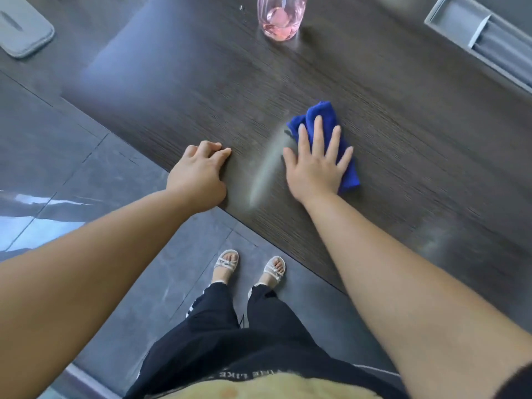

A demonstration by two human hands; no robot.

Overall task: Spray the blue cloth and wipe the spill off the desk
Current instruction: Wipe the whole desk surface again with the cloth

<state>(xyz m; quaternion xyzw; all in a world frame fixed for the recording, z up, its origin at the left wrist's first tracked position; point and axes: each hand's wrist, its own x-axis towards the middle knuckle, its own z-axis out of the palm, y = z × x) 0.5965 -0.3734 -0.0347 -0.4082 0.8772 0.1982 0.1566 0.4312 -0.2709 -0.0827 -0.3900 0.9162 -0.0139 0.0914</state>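
Observation:
My right hand (316, 162) lies flat with straight fingers on a folded blue cloth (319, 113), pressing it onto the dark wood desk (417, 145). A pale wet streak (264, 171) runs on the desk just left of that hand, toward the front edge. My left hand (198, 174) rests at the desk's front edge with its fingers loosely curled, holding nothing. A clear pink spray bottle (280, 20) with pink liquid stands at the far side of the desk; its top is out of frame.
A grey cable tray (460, 24) is recessed in the desk at the far right. A grey pad-like object (26, 30) lies at the far left. Below the desk edge is grey tiled floor (86, 174) with my feet in sandals.

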